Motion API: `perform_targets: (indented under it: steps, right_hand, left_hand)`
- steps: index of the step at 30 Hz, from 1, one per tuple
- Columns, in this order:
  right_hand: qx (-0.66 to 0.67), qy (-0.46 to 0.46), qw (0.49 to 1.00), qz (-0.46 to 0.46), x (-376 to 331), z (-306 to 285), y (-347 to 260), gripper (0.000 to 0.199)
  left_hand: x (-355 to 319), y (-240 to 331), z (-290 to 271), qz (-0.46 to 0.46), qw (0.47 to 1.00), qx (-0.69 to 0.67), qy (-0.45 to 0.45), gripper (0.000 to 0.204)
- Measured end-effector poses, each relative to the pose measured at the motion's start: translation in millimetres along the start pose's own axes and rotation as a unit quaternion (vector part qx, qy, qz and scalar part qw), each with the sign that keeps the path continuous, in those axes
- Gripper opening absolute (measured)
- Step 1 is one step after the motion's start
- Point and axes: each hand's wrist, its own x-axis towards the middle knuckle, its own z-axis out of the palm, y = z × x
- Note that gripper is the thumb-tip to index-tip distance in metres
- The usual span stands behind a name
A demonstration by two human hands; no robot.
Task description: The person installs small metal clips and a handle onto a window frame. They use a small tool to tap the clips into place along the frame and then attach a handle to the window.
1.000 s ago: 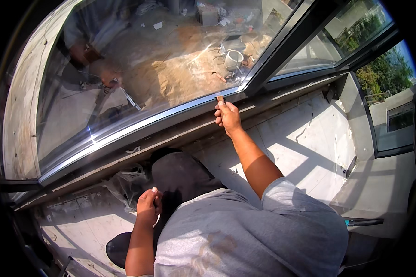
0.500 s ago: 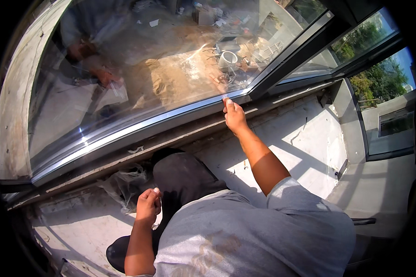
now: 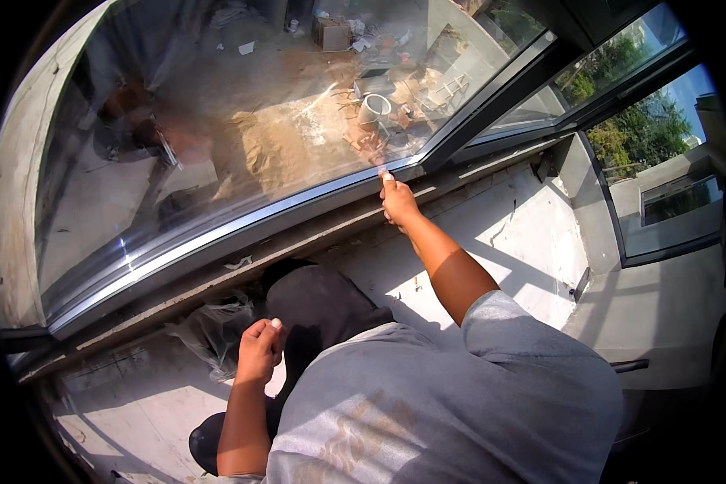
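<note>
Right hand (image 3: 398, 202) grip is loose, holding nothing, fingertips pressed to the metal window frame (image 3: 242, 226) at the bottom edge of the glass. Left hand (image 3: 258, 351) is curled into a closed fist by the knee, with crumpled plastic wrap (image 3: 214, 327) just beside it on the concrete ledge (image 3: 508, 234).

Grey short-sleeved shirt (image 3: 460, 403), faded pale print on front; dark trousers (image 3: 319, 302); dark shoe (image 3: 206, 440); bare forearms.

I see a large glass pane (image 3: 242, 121) in a dark metal frame (image 3: 492, 105), reflecting a cluttered sandy site. Below runs a pale concrete ledge (image 3: 508, 234) in hard sunlight; trees (image 3: 637, 129) stand outside at right.
</note>
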Motion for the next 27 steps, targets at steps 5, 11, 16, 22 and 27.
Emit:
perform_targets:
  steps: [5, 11, 16, 22, 27]
  right_hand:
    - [-0.113, 0.128, 0.963, -0.208, 12.1, 0.1, 19.1, 0.059]
    - [-0.156, 0.143, 0.955, -0.208, -0.2, -7.7, 9.4, 0.057]
    - [-0.18, 0.132, 0.948, -0.229, 11.8, -15.1, 20.5, 0.054]
    - [0.01, -0.02, 1.0, 0.005, 16.6, -24.9, 5.2, 0.054]
    - [0.138, -0.098, 0.982, 0.086, 3.8, -27.3, -13.6, 0.052]
  left_hand:
    - [-7.7, 13.3, -2.3, 0.008, 1.0, 0.018, 0.013, 0.028]
    - [-9.0, 6.2, -8.8, -0.002, 0.999, 0.01, 0.033, 0.027]
    - [-4.3, 2.0, -5.4, -0.006, 1.0, 0.007, 0.019, 0.026]
    - [0.6, -2.6, 1.6, -0.006, 1.0, 0.005, 0.0, 0.027]
    - [2.0, 3.0, 4.6, 0.009, 0.999, 0.029, -0.008, 0.025]
